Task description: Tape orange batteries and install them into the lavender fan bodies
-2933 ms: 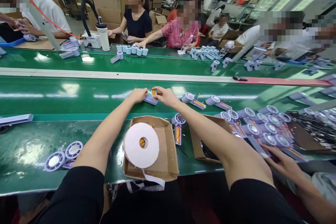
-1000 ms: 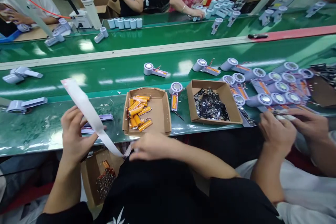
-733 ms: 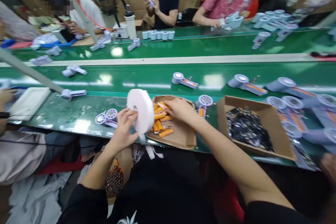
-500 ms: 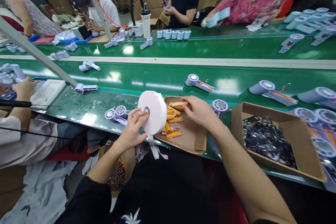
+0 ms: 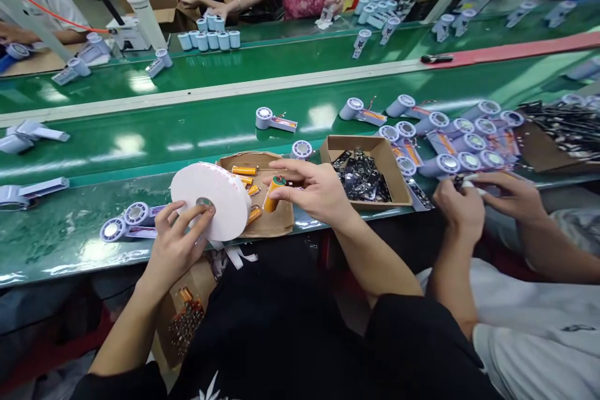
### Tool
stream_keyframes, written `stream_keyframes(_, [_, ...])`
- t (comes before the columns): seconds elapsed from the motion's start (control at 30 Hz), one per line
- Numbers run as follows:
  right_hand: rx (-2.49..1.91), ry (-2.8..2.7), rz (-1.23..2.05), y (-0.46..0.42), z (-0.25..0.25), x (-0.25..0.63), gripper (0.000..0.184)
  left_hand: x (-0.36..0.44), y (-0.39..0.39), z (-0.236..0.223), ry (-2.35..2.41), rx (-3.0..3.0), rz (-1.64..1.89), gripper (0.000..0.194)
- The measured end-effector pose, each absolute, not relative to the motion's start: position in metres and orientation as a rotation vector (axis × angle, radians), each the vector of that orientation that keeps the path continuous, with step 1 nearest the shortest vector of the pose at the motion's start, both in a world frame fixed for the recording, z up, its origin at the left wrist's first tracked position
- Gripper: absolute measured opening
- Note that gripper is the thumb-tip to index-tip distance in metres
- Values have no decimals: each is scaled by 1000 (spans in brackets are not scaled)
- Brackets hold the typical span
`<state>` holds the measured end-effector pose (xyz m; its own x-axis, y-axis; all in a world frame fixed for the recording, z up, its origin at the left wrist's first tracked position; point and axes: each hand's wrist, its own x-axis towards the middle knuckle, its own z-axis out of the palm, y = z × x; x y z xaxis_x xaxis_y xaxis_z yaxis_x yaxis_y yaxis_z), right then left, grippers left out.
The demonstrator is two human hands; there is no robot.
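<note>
My left hand grips a large roll of white tape at its core, fingers at the hole. A loose strip of tape hangs below the roll. Between the thumb and fingers of my right hand is an orange cylindrical battery, tilted, with its green end up. Under it lies a shallow cardboard tray holding several more orange batteries. The roll hides the tray's left part.
Beside the tray stands a cardboard box of dark circuit boards. Lilac handheld-fan housings crowd the right, others lie on the green conveyor. A co-worker's hands work at the right. Below, a box holds small parts.
My right hand has lifted an orange battery out of the tray and holds it upright-tilted near the roll. The view has swung right, bringing in a co-worker at the right.
</note>
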<state>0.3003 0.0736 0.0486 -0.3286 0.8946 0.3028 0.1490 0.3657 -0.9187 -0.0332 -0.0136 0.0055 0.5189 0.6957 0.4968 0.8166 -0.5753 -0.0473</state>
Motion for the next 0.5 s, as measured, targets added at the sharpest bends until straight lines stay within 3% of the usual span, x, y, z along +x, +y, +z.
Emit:
stream_keyframes(0.3, [-1036,-2164,818,71,61,306,35,-24,-18,13,-1198,-2540,-357,87])
stream_keyframes(0.5, [-1083,-2114,937,68,54,310,35,-17,-21,12,-1302,-2579,-397,86])
